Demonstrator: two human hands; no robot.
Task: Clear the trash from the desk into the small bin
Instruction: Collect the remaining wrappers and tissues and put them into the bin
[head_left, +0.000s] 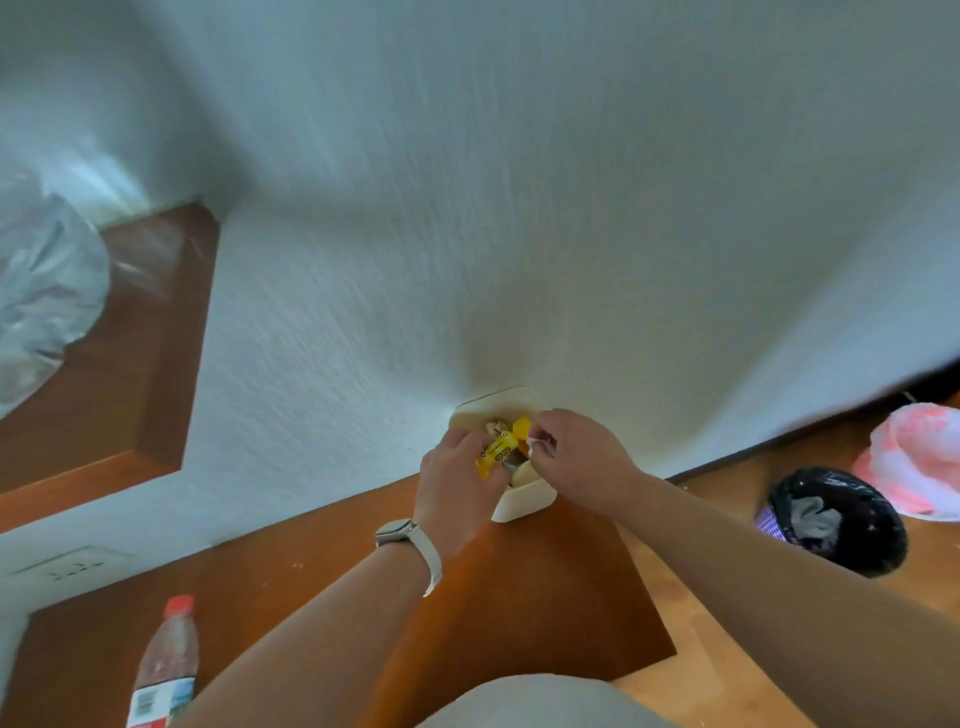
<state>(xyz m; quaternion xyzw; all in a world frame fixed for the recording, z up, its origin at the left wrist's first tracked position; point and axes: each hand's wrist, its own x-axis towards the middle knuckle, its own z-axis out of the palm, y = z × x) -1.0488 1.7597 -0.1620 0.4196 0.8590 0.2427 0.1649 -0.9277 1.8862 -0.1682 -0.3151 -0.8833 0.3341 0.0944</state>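
Brown desk carries small cream bin at wall & plastic bottle near front-left.

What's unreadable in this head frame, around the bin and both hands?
- Small bin contents, head view: mostly covered by left hand and right hand.
- Yellow wrapper print: too small and blurred.
- White scrap at the right fingertips: too small to identify.
- Bottle: base cut off by bottom edge.

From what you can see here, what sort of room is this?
Probably a bedroom or small home study, though that is a guess: a wooden desk against a white wall, a lined floor waste basket, and a small desktop bin that both hands reach into.
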